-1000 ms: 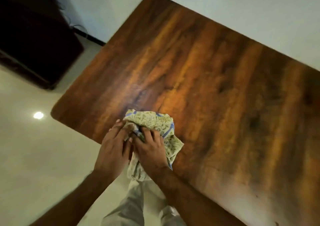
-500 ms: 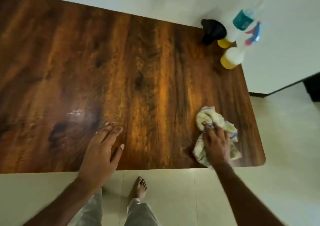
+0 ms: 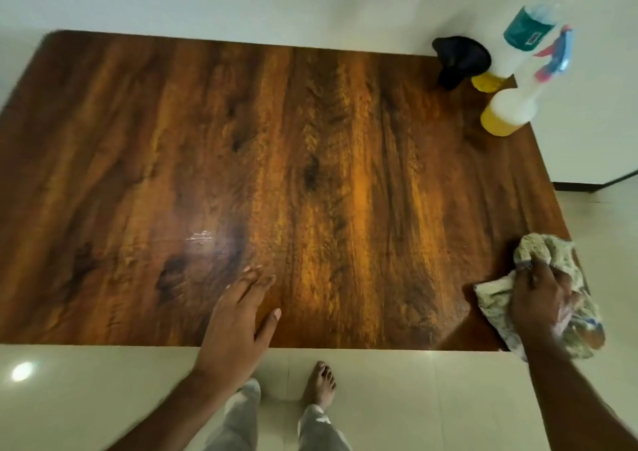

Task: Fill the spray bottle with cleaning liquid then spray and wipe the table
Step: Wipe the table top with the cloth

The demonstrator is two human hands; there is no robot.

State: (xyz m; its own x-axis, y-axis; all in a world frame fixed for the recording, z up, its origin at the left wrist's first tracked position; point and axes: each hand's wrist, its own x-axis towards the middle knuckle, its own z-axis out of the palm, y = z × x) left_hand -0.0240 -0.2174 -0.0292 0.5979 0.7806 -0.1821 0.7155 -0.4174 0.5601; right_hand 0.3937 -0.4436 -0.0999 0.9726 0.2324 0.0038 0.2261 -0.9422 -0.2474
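A dark wooden table [image 3: 310, 174] fills the view. My right hand [image 3: 538, 302] grips a crumpled patterned cloth [image 3: 549, 253] at the table's near right corner. My left hand [image 3: 238, 323] rests flat on the table near its front edge, fingers straight. At the far right corner stands a white spray bottle [image 3: 511, 108] with yellow liquid and a blue and red trigger. Behind it stands a clear bottle [image 3: 528, 29] with a teal label and yellow liquid at its base. A black funnel [image 3: 461, 58] lies beside them.
A wet smear [image 3: 200, 238] glints on the wood left of centre. A white wall runs behind the table and along its right side. Pale floor tiles [image 3: 414, 399] lie in front, with my bare foot [image 3: 321, 381] and trouser legs on them.
My right hand has swept the cloth from the table's left side to the near right corner. My left hand let go of the cloth and now lies flat on the wood.
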